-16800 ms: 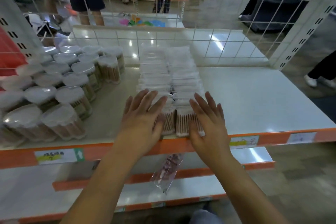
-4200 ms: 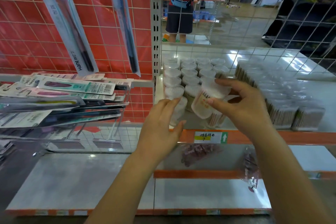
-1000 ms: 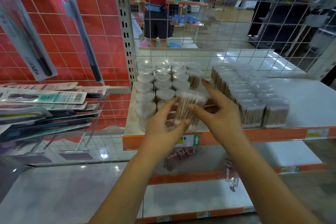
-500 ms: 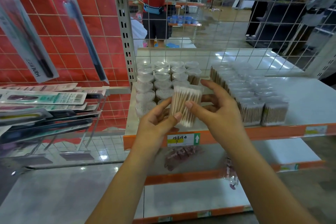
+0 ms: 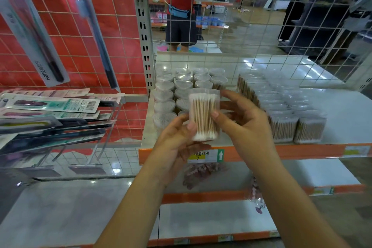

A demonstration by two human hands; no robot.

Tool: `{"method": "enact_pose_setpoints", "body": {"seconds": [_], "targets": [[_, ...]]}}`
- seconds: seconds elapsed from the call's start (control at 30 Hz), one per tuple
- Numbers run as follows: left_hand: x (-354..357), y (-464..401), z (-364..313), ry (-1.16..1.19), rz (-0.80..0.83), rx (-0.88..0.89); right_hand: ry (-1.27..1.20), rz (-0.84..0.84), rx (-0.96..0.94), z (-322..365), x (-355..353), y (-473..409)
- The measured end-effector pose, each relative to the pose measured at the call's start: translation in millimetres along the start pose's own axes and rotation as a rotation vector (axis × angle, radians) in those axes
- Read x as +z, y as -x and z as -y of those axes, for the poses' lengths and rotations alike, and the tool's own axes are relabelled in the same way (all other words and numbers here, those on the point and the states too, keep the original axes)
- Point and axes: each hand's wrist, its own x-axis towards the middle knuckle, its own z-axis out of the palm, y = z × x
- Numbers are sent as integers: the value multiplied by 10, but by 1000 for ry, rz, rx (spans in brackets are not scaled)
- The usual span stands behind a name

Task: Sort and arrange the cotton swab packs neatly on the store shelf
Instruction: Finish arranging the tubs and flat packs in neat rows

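- Illumination: bright, even indoor light from overhead; shadows are soft and faint.
- Glare: white highlights on the glossy lower shelf (image 5: 60, 205) and on the floor tiles (image 5: 314, 70) behind the wire mesh (image 5: 251, 26).
- Distortion: wide-angle bowing of straight lines toward the edges.
- Sharpness: centre fairly clear; hanging packages (image 5: 34, 32) at upper left and frame corners smeared.

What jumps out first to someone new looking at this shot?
Dead centre, both hands lift one clear tub of cotton swabs upright in front of the shelf edge, the left hand under and beside it, the right hand wrapped round its right side. Behind it stand rows of round lidded tubs, with a block of square packs to their right. The red grid wall with hanging packaged tools fills the left.
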Motion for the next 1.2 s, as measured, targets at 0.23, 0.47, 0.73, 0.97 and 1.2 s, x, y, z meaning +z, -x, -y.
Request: {"method": "enact_pose_setpoints", "body": {"seconds": [0.23,0.47,0.73,0.97,1.2], "targets": [[191,84,-3,-446,-158,243,-80,86,73,4,93,32],[120,115,-117,-304,-81,106,-273,125,151,10,24,8],[33,89,-133,-104,-77,-3,-205,214,118,-21,-2,47],[113,135,-26,-284,-127,147,-263,88,84,-97,2,36],[47,109,-37,-289,-84,138,-331,167,115,-114,-37,0]]}}
